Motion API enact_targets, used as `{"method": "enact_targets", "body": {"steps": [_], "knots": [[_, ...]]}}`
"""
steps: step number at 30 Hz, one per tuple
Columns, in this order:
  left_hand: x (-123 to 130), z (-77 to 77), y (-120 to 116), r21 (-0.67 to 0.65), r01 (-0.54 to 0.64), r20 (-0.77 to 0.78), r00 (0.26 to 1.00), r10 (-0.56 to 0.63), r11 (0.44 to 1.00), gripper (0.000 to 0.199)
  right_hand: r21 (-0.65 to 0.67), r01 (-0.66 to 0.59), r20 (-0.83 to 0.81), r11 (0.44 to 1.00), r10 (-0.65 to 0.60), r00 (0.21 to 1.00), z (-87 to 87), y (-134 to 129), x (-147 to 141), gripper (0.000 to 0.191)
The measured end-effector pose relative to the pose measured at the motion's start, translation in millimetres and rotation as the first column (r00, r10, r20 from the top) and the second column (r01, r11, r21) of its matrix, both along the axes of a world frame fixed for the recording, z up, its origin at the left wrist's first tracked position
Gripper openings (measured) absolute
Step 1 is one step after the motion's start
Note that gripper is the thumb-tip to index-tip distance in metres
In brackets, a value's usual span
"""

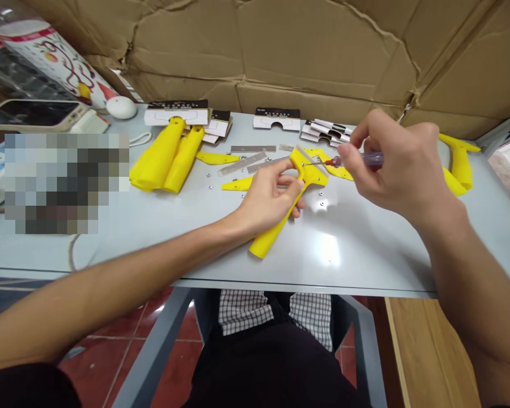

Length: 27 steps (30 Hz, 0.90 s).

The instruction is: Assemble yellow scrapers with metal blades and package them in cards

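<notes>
My left hand (272, 195) is closed around a yellow plastic peeler-like handle (272, 232), which slants up to the right with its forked head above the table. In my right hand (395, 164) is a screwdriver (372, 159) with a purplish clear handle and red collar. Its thin shaft points left, and the tip is at a small screw on the yellow head. A metal strip (312, 158) lies across the fork. Below the head, small nuts (322, 203) rest on the table. Loose metal strips (253, 149) and flat yellow pieces (237, 184) lie behind my left hand.
Two yellow handles (157, 156) lie at the left, another (461, 161) at the right. Black-and-white cards (276, 119) line the back of the table (153, 238), before a cardboard wall (314, 56). A phone (34, 115), white egg-shaped object (121, 107) and bottle (55, 62) stand left.
</notes>
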State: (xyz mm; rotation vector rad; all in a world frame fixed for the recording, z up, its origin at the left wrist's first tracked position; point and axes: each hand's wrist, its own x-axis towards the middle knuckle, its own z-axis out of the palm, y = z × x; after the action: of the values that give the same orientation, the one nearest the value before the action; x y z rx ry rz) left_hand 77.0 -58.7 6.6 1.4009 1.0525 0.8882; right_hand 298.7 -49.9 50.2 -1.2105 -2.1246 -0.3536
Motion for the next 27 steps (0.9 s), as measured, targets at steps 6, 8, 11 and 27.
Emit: {"method": "enact_targets", "body": {"steps": [6, 8, 11, 27], "knots": [[0.1, -1.8, 3.5, -0.026, -0.013, 0.004, 1.0, 0.013, 1.0, 0.03, 0.0, -0.156, -0.049, 0.988, 0.156, 0.987, 2.4, 1.0, 3.4, 0.008], [0.0, -2.8, 5.1, -0.024, -0.021, 0.006, 1.0, 0.021, 0.999, 0.03, -0.053, -0.145, -0.049, 0.988, 0.142, 0.989, 3.7, -0.9, 4.5, 0.007], [0.3, -4.1, 6.0, -0.008, -0.019, 0.017, 1.0, 0.019, 1.0, 0.028, -0.088, -0.154, -0.07, 0.984, 0.148, 0.987, 5.3, -4.4, 6.1, 0.004], [0.0, 0.4, 1.9, -0.03, -0.017, -0.003, 1.0, 0.016, 0.999, 0.025, -0.142, -0.277, -0.146, 0.95, 0.256, 0.955, 7.1, -4.3, 6.1, 0.017]]}}
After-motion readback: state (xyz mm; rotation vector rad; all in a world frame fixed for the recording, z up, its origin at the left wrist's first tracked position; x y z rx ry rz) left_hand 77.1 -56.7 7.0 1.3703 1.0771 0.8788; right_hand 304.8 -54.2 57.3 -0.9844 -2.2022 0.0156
